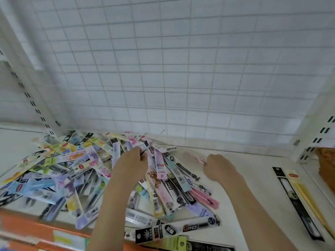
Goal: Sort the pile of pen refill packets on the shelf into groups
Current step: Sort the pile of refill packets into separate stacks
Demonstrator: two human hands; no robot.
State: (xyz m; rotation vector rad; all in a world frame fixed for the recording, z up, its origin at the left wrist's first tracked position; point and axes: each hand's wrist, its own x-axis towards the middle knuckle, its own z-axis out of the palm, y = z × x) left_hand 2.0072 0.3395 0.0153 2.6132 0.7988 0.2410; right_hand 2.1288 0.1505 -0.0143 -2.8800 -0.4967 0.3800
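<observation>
A big pile of long, colourful pen refill packets (76, 171) covers the left and middle of the white shelf (241, 205). My left hand (133, 163) rests on the pile's right part, fingers pinched on a thin packet (147, 149) that points up and away. My right hand (218, 166) is to the right of the pile, closed on a pale pink packet (196, 156) that sticks out to the left of the fist. A black packet (297, 205) and a yellow packet (308, 200) lie side by side at the far right of the shelf.
A white wire grid panel (172, 69) forms the back wall. Slotted uprights (27, 95) stand at both sides. An orange shelf edge (36, 230) with a label runs along the front. A brown basket (326, 167) sits past the right upright.
</observation>
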